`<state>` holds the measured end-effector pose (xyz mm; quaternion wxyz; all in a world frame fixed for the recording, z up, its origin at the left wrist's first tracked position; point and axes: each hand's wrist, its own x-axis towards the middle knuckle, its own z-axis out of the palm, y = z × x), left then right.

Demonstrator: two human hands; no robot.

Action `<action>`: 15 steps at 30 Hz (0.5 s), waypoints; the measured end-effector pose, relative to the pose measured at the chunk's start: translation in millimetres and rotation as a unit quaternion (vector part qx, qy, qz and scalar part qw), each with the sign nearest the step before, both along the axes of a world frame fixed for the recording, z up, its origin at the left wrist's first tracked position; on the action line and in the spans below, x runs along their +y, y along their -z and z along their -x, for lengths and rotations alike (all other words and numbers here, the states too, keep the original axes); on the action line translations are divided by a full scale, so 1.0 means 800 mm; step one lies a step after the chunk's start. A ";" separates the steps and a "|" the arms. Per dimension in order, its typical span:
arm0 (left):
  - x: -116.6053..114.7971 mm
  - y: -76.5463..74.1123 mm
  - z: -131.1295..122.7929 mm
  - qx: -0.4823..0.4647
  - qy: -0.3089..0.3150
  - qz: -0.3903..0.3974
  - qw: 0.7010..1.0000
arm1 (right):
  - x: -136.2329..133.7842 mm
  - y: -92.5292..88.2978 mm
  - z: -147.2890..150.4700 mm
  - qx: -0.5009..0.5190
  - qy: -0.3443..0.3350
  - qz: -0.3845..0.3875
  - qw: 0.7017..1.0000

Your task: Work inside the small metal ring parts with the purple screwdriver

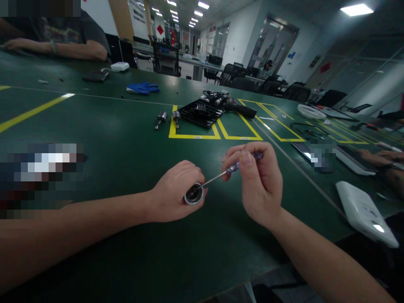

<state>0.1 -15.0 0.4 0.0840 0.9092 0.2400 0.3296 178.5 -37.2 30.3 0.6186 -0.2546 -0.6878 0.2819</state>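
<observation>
My left hand (176, 193) is wrapped round a small cylindrical metal part (190, 202), its round open end turned towards me. My right hand (261, 189) is closed on the purple see-through handle of a screwdriver (232, 168). The thin shaft slants down to the left, and its tip reaches the opening of the metal part. What the tip touches inside is too dark to make out. Past my hands, two metal pieces with narrow stems, one (161, 119) left of the other (176, 119), lie on the green table (132, 256).
A black ribbed tray (206, 120) bears several metal and black parts at the yellow tape marks. Blue gloves (142, 88) lie further back. A white device (366, 212) stands at the right edge, near another person's hands (377, 159). Another person sits at the far left (72, 42).
</observation>
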 end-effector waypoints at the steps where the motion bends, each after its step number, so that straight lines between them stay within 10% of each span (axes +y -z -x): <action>1: 0.000 -0.001 0.000 -0.001 -0.003 -0.001 1.000 | 0.001 0.000 0.001 0.012 -0.007 0.011 1.000; 15: -0.001 -0.003 -0.001 0.007 -0.018 0.020 1.000 | -0.009 -0.003 -0.006 -0.106 0.064 -0.160 0.979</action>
